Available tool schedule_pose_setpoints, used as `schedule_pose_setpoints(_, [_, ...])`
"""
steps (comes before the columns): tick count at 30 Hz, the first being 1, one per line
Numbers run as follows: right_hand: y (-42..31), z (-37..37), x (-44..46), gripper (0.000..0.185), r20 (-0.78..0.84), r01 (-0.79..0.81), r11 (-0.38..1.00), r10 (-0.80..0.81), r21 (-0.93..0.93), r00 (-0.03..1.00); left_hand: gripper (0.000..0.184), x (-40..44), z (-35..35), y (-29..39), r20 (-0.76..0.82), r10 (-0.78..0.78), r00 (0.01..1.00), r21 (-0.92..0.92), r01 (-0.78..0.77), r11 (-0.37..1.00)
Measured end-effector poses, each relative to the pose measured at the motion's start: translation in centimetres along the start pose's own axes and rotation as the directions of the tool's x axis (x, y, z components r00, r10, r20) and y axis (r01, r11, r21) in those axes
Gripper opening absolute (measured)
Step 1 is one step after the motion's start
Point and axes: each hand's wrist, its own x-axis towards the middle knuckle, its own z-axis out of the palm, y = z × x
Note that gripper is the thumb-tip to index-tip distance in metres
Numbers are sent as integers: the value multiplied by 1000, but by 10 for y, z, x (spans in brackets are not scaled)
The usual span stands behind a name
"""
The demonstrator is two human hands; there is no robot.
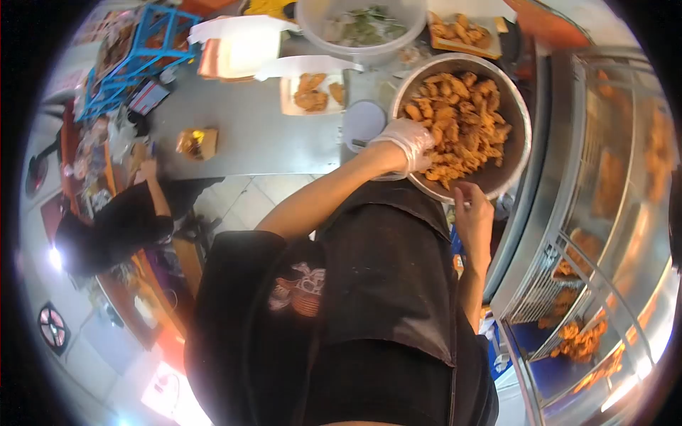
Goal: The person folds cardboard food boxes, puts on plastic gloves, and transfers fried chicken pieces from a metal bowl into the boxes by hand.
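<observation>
A large steel bowl [521,167] stands at the counter's near right, heaped with pieces of fried chicken [465,121]. My left hand [410,140], in a clear plastic glove, reaches over the bowl's left rim. Its fingers are curled on a piece of fried chicken at the pile's edge, and the fingertips are partly hidden. My right hand [474,213], bare, is at the bowl's near rim with its fingers bent together. Whether those fingers grip the rim or something small cannot be made out. A round pale lid [364,122] lies left of the bowl.
On the steel counter [234,131] are a paper-lined box of chicken [311,96] and a small food tray [197,143]. A clear tub of leaves [362,32] stands behind. To the right is a glass display case [604,177] with chicken inside. Another person [117,224] works at far left.
</observation>
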Motion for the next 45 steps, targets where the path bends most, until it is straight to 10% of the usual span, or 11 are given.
schedule_pose_setpoints(11, [11, -8, -11, 17, -52, -100, 993, 104, 63, 993, 42, 86, 36, 14, -95, -150, 984, 262, 171, 950])
schedule_pose_setpoints(21, [16, -9, -3, 18, -70, -53, 998, 54, 18, 996, 25, 38, 33, 13, -293, -339, 894, -219, 282, 934])
schedule_pose_setpoints(25, [20, -11, 2, 17, -55, -64, 998, 65, 17, 996, 43, 2, 61, -65, -708, -562, 427, -627, -14, 779])
schedule_pose_setpoints(27, [19, -11, 4, 17, -45, -78, 997, 79, 24, 996, 46, -41, 33, -88, -753, -597, 276, -545, 247, 801])
schedule_pose_setpoints(30, [18, -8, 4, 18, -28, -82, 996, 83, 37, 996, 46, -50, 57, -150, -594, -753, 284, -790, -27, 613])
schedule_pose_setpoints(31, [18, -7, 3, 18, -25, -73, 996, 74, 44, 997, 43, -55, 55, -153, -763, -591, 261, -527, 277, 803])
schedule_pose_setpoints(32, [17, -7, 3, 18, -16, -66, 998, 67, 10, 998, 40, -53, 54, -154, -872, -380, 309, -169, 538, 826])
schedule_pose_setpoints(35, [19, -6, 2, 18, 3, -60, 997, 60, 42, 998, 32, -25, 44, -105, -944, -47, 328, 38, 247, 968])
schedule_pose_setpoints(37, [17, -5, 2, 18, -5, -61, 997, 62, 38, 998, 25, -3, 16, -55, -555, -99, 826, -69, 73, 995])
schedule_pose_setpoints(39, [15, -5, 3, 18, -24, -32, 999, 32, 14, 999, 23, 45, 32, -37, -392, 113, 913, 212, -30, 977])
schedule_pose_setpoints(45, [13, -7, -1, 18, -26, -56, 997, 58, 54, 998, 24, 103, 45, -23, -119, -209, 971, 468, 240, 850])
